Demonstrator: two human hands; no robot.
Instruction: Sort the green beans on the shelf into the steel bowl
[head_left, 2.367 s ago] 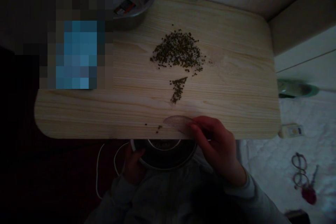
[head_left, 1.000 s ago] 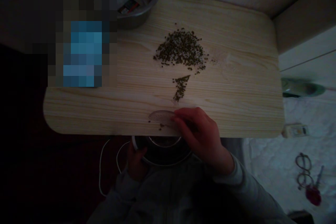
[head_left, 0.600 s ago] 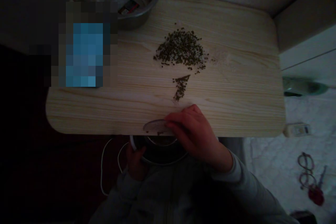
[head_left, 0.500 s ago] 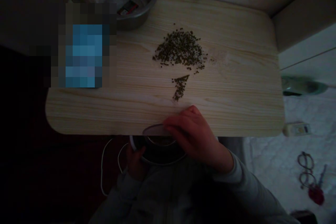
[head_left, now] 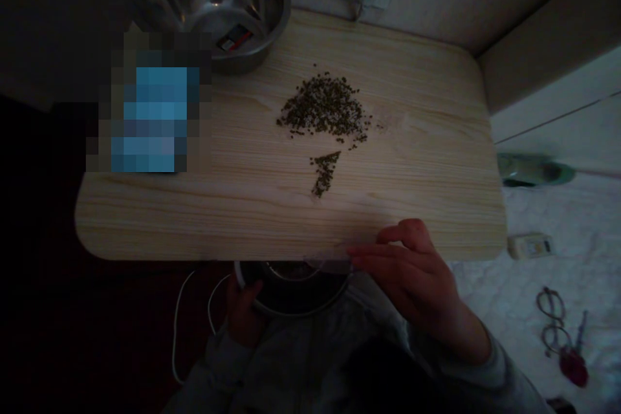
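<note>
Because the right hand (head_left: 422,275) pinches the thin clear disc (head_left: 334,263) only at one end, this disc could, I think, bend or turn at the near edge of the counter (head_left: 427,194). The left hand (head_left: 245,314) grasps the dark pan (head_left: 301,294) by its left rim, just below that edge. If this one-sided grasp tilts, or the pan moves away from the counter, small grains falling over the edge could miss it and reach the floor. The big pile of grains (head_left: 325,107) lies toward the far edge, and the small patch of grains (head_left: 324,173) lies between it and the near edge; being loose, both could scatter if a sleeve or the disc brushes them. The light is weak, so stray grains could be overlooked; whether any lie on the disc, I cannot tell.
</note>
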